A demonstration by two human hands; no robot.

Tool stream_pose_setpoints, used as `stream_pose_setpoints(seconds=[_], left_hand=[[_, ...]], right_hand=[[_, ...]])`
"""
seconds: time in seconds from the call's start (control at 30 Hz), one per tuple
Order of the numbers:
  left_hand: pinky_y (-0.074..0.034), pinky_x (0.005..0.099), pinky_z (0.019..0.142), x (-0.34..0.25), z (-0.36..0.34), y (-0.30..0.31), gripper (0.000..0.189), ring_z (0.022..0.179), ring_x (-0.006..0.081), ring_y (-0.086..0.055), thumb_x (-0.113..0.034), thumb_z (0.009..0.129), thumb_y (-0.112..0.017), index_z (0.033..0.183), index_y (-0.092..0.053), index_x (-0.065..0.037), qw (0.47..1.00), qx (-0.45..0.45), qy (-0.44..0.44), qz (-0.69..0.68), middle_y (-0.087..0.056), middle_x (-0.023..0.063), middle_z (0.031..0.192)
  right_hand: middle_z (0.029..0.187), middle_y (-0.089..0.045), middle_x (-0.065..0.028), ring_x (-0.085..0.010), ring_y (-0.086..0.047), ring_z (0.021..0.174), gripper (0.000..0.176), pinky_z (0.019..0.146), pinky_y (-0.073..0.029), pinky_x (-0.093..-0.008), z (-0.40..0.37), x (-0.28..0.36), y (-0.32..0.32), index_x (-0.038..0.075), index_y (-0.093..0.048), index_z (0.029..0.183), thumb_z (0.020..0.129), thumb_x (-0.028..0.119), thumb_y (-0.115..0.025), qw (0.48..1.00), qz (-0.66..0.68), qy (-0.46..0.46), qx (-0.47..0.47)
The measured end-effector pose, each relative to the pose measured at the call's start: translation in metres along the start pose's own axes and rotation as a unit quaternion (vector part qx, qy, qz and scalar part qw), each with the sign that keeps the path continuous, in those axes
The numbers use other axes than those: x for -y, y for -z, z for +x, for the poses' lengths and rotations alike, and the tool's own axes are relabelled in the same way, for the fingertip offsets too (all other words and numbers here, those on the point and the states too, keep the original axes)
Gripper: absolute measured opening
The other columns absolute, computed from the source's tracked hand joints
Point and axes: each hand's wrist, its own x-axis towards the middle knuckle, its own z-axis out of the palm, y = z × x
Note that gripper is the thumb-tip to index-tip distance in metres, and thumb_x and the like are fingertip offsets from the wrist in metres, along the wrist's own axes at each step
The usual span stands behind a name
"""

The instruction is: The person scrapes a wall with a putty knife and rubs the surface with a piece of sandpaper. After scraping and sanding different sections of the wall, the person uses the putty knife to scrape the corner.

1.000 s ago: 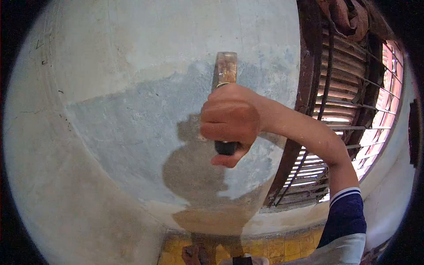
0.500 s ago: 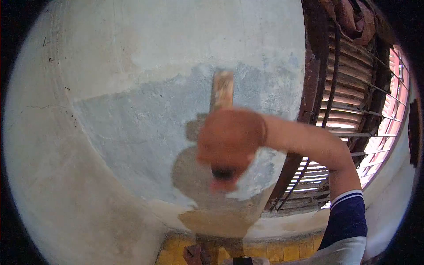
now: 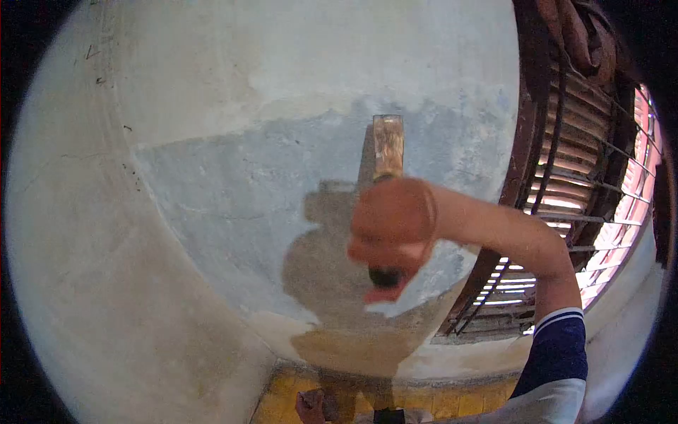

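Observation:
My right hand (image 3: 393,230) is raised in front of the wall (image 3: 233,191) and closed around the dark handle of a scraper (image 3: 388,147). The scraper's flat, rust-stained blade points upward and lies against a grey-blue scraped patch of plaster. The hand and its shadow on the wall are slightly blurred. The arm reaches in from the lower right, with a blue and white sleeve (image 3: 558,353) at the shoulder. My left hand is out of sight.
A rusty barred window with louvred slats (image 3: 565,184) stands just right of the hand. Cloth hangs at the top of its frame (image 3: 586,35). Below lie yellow floor tiles (image 3: 311,399) and my foot (image 3: 314,406).
The hand with the scraper has dropped lower and shifted a little right along the wall. The view has turned slightly left, so the window sits further right.

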Motion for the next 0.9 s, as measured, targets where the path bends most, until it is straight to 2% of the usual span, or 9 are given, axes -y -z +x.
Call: stream_pose_setpoints(seconds=[0.07, 0.17, 0.27, 0.37, 0.4, 0.53, 0.73, 0.83, 0.9], left_hand=[[-0.052, 0.0338, 0.072, -0.001, 0.006, 0.004, 0.03, 0.086, 0.0212, -0.061, -0.027, 0.096, -0.059, 0.111, -0.06, -0.001, 1.0, -0.003, -0.003, -0.005, -0.064, 0.0114, 0.104], [-0.052, 0.0337, 0.072, -0.004, 0.009, 0.019, 0.03, 0.086, 0.0211, -0.061, -0.027, 0.096, -0.059, 0.11, -0.06, -0.001, 1.0, 0.0, 0.002, 0.0, -0.064, 0.0114, 0.104], [-0.052, 0.0336, 0.072, -0.009, 0.026, 0.029, 0.03, 0.086, 0.021, -0.061, -0.027, 0.096, -0.06, 0.11, -0.06, -0.001, 1.0, 0.026, 0.006, 0.004, -0.064, 0.0114, 0.104], [-0.052, 0.0336, 0.072, -0.01, 0.04, 0.027, 0.03, 0.086, 0.0209, -0.061, -0.027, 0.096, -0.06, 0.11, -0.06, -0.001, 0.999, 0.044, 0.005, 0.0, -0.065, 0.0114, 0.104], [-0.052, 0.0336, 0.072, -0.011, 0.041, 0.029, 0.03, 0.085, 0.0209, -0.061, -0.027, 0.096, -0.06, 0.11, -0.06, -0.001, 0.999, 0.05, 0.008, 0.002, -0.065, 0.0114, 0.103], [-0.052, 0.0335, 0.071, -0.014, 0.045, 0.043, 0.03, 0.085, 0.0208, -0.061, -0.027, 0.096, -0.06, 0.11, -0.06, 0.0, 0.997, 0.074, 0.018, 0.013, -0.065, 0.0114, 0.103], [-0.052, 0.0333, 0.071, -0.018, 0.054, 0.058, 0.03, 0.085, 0.0206, -0.061, -0.027, 0.096, -0.06, 0.109, -0.06, 0.0, 0.996, 0.086, 0.018, 0.017, -0.065, 0.0114, 0.103], [-0.052, 0.0333, 0.071, -0.02, 0.057, 0.063, 0.031, 0.084, 0.0205, -0.061, -0.028, 0.096, -0.06, 0.109, -0.06, 0.0, 0.996, 0.087, 0.017, 0.016, -0.065, 0.0114, 0.103], [-0.052, 0.0332, 0.071, -0.018, 0.059, 0.06, 0.031, 0.084, 0.0205, -0.061, -0.028, 0.096, -0.06, 0.109, -0.06, 0.0, 0.996, 0.084, 0.015, 0.01, -0.065, 0.0114, 0.102]], right_hand=[[0.063, -0.044, -0.0002, -0.0188, -0.048, 0.051, 0.047, 0.045, -0.039, -0.0335, 0.004, 0.003, -0.002, 0.013, -0.043, 0.065, 0.081, 0.052, -0.064, 0.999, 0.022, 0.027, 0.031], [0.057, -0.048, -0.0048, -0.0268, -0.054, 0.053, 0.052, 0.048, -0.043, -0.0392, -0.019, -0.051, -0.002, 0.011, -0.049, 0.059, 0.07, 0.058, -0.068, 0.994, -0.059, -0.087, 0.007], [0.063, -0.044, -0.0021, -0.0233, -0.051, 0.056, 0.041, 0.054, -0.044, -0.0354, -0.004, -0.029, 0.011, 0.015, -0.046, 0.064, 0.077, 0.047, -0.068, 0.99, 0.038, -0.133, -0.002], [0.059, -0.047, -0.0078, -0.0291, -0.054, 0.056, 0.046, 0.051, -0.042, -0.0409, 0.014, -0.011, 0.0, 0.012, -0.052, 0.062, 0.064, 0.052, -0.073, 0.989, -0.03, -0.101, 0.102], [0.058, -0.047, -0.0071, -0.0289, -0.054, 0.054, 0.044, 0.049, -0.042, -0.0405, 0.008, -0.03, 0.0, 0.011, -0.052, 0.063, 0.064, 0.049, -0.073, 0.982, 0.004, -0.153, 0.112], [0.058, -0.047, -0.0075, -0.0289, -0.053, 0.053, 0.045, 0.049, -0.042, -0.0404, 0.018, -0.038, -0.006, 0.007, -0.047, 0.064, 0.067, 0.043, -0.073, 0.997, -0.026, -0.078, 0.001], [0.059, -0.045, -0.0077, -0.0292, -0.052, 0.052, 0.043, 0.049, -0.042, -0.0405, 0.011, -0.051, -0.016, 0.005, -0.05, 0.07, 0.069, 0.042, -0.072, 0.999, -0.026, -0.044, 0.02], [0.063, -0.04, -0.0077, -0.0289, -0.048, 0.054, 0.049, 0.049, -0.039, -0.0399, 0.013, -0.052, -0.011, 0.005, -0.046, 0.069, 0.082, 0.05, -0.058, 0.997, -0.056, -0.045, 0.023], [0.061, -0.043, -0.0078, -0.0292, -0.051, 0.054, 0.044, 0.049, -0.041, -0.0401, 0.033, -0.032, -0.02, 0.005, -0.049, 0.072, 0.073, 0.045, -0.068, 1.0, 0.006, -0.024, 0.015]])
